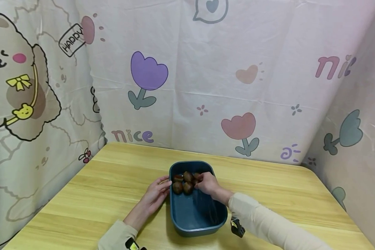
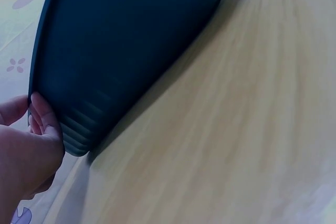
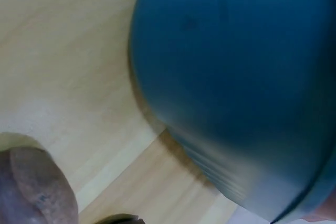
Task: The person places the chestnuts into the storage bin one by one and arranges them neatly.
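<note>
A dark blue rectangular plastic basin [image 1: 192,211] stands on the table. Several shiny brown chestnuts [image 1: 188,188] lie grouped at its far end. My left hand [image 1: 156,195] holds the basin's left side. The left wrist view shows the thumb at the rim and the other fingers against the outer wall. Reaching over the right rim, my right hand [image 1: 210,184] has its thumb and fingers around a chestnut [image 1: 197,176] at the group's right edge, partly hidden by the fingertips. In the right wrist view the basin's outer wall [image 3: 226,66] covers the fingers.
The basin rests on a light wood-grain table [image 1: 122,173]. Behind and beside the table hangs a pale printed cloth [image 1: 193,83] with flowers and a cartoon bear. A black buckle [image 1: 237,227] hangs at the right sleeve.
</note>
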Demonstrator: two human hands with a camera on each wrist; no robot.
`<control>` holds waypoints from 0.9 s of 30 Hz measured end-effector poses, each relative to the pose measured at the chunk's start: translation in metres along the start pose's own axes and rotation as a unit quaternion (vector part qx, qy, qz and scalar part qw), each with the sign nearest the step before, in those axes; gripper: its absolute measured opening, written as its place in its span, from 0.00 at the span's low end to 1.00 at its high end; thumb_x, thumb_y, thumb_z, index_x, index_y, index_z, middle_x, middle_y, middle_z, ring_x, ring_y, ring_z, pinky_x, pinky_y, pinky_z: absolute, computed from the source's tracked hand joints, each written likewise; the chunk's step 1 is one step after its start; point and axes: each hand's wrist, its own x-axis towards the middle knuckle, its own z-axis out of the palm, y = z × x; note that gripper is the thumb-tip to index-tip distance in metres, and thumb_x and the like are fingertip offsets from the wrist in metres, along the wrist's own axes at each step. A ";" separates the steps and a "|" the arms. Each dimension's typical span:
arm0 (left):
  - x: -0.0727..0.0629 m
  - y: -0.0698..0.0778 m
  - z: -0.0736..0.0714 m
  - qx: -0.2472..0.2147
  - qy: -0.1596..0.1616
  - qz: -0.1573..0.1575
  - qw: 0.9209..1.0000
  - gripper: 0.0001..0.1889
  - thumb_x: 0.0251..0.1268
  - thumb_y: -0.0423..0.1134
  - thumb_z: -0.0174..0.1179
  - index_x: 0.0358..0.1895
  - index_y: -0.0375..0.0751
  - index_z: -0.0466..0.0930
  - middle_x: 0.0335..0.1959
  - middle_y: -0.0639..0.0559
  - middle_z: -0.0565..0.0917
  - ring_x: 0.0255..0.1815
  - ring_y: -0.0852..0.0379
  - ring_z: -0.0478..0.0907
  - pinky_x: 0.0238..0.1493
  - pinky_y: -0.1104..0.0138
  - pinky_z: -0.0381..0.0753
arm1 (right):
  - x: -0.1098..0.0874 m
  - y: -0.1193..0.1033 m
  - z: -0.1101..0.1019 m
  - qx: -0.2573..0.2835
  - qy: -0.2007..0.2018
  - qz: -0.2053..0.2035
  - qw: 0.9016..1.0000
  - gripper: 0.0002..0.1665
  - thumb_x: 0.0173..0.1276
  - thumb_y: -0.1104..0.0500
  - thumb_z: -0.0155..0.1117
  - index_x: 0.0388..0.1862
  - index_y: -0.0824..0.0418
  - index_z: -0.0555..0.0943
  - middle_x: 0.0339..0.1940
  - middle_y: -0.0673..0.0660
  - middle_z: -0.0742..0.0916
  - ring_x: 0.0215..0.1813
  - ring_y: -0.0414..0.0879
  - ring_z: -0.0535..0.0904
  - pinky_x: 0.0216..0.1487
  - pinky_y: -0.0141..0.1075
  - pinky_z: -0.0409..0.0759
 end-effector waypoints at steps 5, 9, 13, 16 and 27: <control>0.001 0.000 0.000 -0.003 -0.005 -0.003 1.000 0.15 0.69 0.24 0.49 0.57 0.27 0.65 0.41 0.49 0.76 0.36 0.61 0.75 0.41 0.71 0.74 | -0.002 -0.001 -0.003 0.018 -0.016 0.009 1.000 0.26 0.56 0.73 0.66 0.55 0.81 0.73 0.52 0.72 0.79 0.49 0.58 0.77 0.47 0.47 0.79; 0.001 0.000 0.000 -0.003 -0.005 -0.004 1.000 0.14 0.69 0.24 0.49 0.56 0.28 0.65 0.41 0.49 0.76 0.36 0.61 0.74 0.42 0.71 0.74 | -0.003 -0.003 -0.007 0.015 -0.023 0.004 1.000 0.24 0.56 0.74 0.65 0.53 0.80 0.75 0.48 0.69 0.81 0.45 0.55 0.78 0.44 0.44 0.79; 0.001 -0.001 0.001 -0.004 -0.004 -0.004 1.000 0.14 0.69 0.24 0.50 0.56 0.28 0.65 0.40 0.50 0.76 0.36 0.61 0.74 0.42 0.71 0.74 | -0.002 -0.008 -0.016 0.023 -0.021 -0.015 0.999 0.19 0.58 0.74 0.63 0.50 0.78 0.78 0.43 0.66 0.83 0.41 0.52 0.78 0.42 0.42 0.79; 0.000 0.000 0.002 -0.003 -0.003 -0.005 1.000 0.15 0.69 0.24 0.50 0.56 0.28 0.65 0.40 0.49 0.76 0.36 0.61 0.74 0.42 0.71 0.74 | 0.000 -0.013 -0.027 0.028 -0.016 -0.033 0.999 0.17 0.62 0.74 0.61 0.50 0.76 0.79 0.44 0.65 0.84 0.43 0.51 0.79 0.44 0.42 0.79; 0.001 -0.001 0.001 -0.004 0.009 0.003 1.000 0.14 0.68 0.23 0.49 0.56 0.27 0.66 0.40 0.49 0.76 0.35 0.61 0.74 0.41 0.71 0.74 | -0.010 0.002 -0.063 -0.013 0.033 -0.065 0.997 0.16 0.65 0.69 0.63 0.51 0.71 0.81 0.49 0.65 0.84 0.52 0.57 0.78 0.50 0.47 0.78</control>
